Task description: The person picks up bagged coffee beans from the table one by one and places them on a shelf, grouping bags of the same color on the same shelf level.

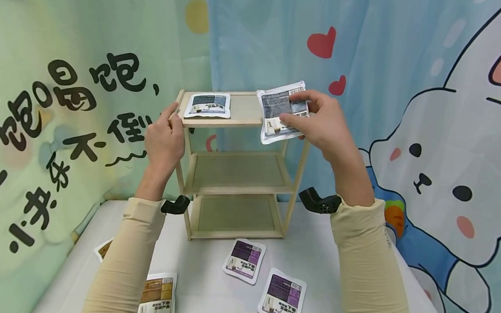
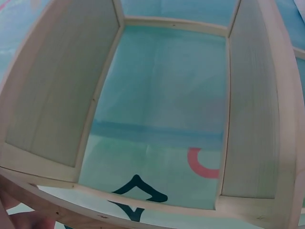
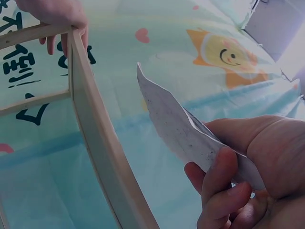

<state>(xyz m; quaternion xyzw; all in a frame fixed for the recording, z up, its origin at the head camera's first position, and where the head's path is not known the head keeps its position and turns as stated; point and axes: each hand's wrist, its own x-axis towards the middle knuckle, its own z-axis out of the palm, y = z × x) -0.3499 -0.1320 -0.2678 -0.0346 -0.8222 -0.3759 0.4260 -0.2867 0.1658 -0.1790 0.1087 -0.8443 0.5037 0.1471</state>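
Observation:
My right hand (image 1: 322,120) pinches a flat white-edged packet (image 1: 276,106) with a dark blue-grey printed face, between thumb and fingers. It is held tilted above the right end of the top board of a three-tier wooden shelf rack (image 1: 245,111). In the right wrist view the packet's plain pale back (image 3: 167,119) shows, apart from the rack's edge. My left hand (image 1: 166,138) grips the left end of that top board; only a bit of its fingers (image 2: 31,220) appears in the left wrist view. Beside it, a similar blue packet (image 1: 208,105) lies flat on the top board.
Two purple packets (image 1: 245,261) (image 1: 283,297) lie on the white table (image 1: 210,268) before the rack. An orange-brown packet (image 1: 158,296) and another partly hidden one (image 1: 103,250) lie near the left sleeve. Printed curtains (image 1: 265,39) hang close behind and at both sides.

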